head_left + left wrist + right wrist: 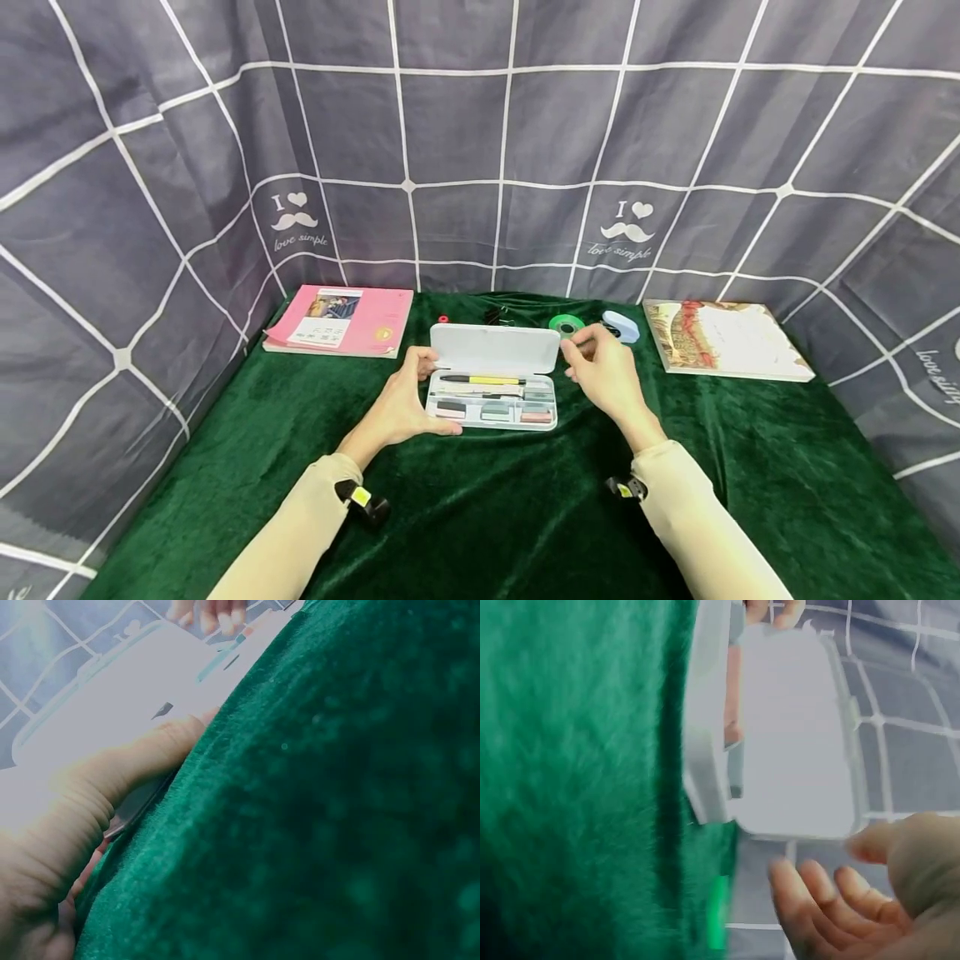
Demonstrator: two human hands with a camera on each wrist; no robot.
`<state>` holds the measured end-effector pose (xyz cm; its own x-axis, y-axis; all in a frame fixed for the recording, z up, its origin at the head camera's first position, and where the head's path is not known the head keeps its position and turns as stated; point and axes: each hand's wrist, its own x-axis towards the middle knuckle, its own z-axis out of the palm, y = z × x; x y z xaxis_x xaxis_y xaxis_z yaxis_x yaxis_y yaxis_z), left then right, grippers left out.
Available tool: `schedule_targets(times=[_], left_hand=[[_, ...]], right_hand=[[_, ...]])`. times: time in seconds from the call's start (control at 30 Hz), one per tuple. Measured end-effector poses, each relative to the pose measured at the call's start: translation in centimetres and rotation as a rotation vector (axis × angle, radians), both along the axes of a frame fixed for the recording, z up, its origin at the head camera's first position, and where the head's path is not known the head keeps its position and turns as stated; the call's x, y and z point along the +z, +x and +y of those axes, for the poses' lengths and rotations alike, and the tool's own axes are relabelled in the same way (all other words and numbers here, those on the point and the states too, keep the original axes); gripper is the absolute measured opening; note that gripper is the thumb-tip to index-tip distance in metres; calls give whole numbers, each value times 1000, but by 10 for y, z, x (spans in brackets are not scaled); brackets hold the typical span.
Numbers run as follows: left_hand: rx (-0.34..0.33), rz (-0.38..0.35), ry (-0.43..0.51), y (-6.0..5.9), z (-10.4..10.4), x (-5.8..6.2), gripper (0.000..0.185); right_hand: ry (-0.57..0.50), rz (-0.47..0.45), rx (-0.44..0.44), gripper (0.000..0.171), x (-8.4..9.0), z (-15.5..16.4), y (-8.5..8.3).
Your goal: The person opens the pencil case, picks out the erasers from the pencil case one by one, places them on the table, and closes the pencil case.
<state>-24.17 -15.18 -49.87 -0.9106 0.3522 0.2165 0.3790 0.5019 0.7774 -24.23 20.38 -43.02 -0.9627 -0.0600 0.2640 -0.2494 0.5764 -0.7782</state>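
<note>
A white pencil case [491,425] lies on the green cloth with its lid [495,348] raised at the back. Inside are a yellow-and-black pen [483,380], other slim writing tools and several small eraser-like blocks [495,412]. My left hand [401,404] grips the case at its left end, thumb along the front edge and fingers behind by the lid. My right hand [603,371] is beside the lid's right corner, its thumb tip close to or touching that corner. In the right wrist view the fingers [810,900] are loosely bent with nothing between them.
Behind the case are a green tape roll [566,323], a pale blue oval item [621,327], small black clips [498,316] and a small red item [443,319]. A pink book [367,321] lies at left, a patterned book [727,337] at right. Grey grid curtains surround the table.
</note>
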Motion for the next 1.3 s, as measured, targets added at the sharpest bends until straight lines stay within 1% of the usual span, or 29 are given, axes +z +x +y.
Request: schedule_targets(times=[0.03,0.07,0.1,0.13,0.17,0.23,0.27,0.3,0.37,0.43,0.53,0.7,0.83,0.93,1.03,1.13,1.2,1.3], left_hand=[[3,2,-6,0,0,0,115],[6,8,-12,0,1,0,115],[9,16,-16,-1,1,1,114],[13,30,-22,-1,2,1,113],[16,42,-27,-1,2,1,112],[19,58,-33,-1,2,2,111],[19,65,-36,-1,2,3,110],[19,65,-38,-2,2,3,110],[17,61,-38,-2,2,2,107],[21,56,-38,-2,2,2,105],[26,58,-36,-2,1,0,101],[34,81,-68,-1,1,0,92],[42,76,-87,0,0,1,87],[42,65,-92,1,-1,2,87],[35,60,-93,1,-1,3,87],[31,58,-98,1,-1,4,85],[32,57,-102,1,-1,5,84],[31,56,-106,1,-1,5,83]], right_hand=[[78,74,-2,16,2,0,3],[153,140,21,8,4,-1,6],[217,189,67,5,6,-1,9],[272,224,138,8,7,-2,10],[315,236,224,12,7,-3,12],[386,217,385,21,6,-5,13],[414,199,444,25,4,-5,14],[441,177,486,28,2,-6,14],[484,157,531,34,-2,-6,14],[495,154,546,35,-5,-6,13],[459,154,538,35,-6,-5,12],[371,122,504,31,-4,-3,11],[335,169,461,31,1,-4,11],[317,212,423,34,11,1,13],[305,246,374,35,28,18,15],[323,290,295,34,41,46,16],[343,310,240,32,45,67,16],[380,302,182,30,40,97,15]])
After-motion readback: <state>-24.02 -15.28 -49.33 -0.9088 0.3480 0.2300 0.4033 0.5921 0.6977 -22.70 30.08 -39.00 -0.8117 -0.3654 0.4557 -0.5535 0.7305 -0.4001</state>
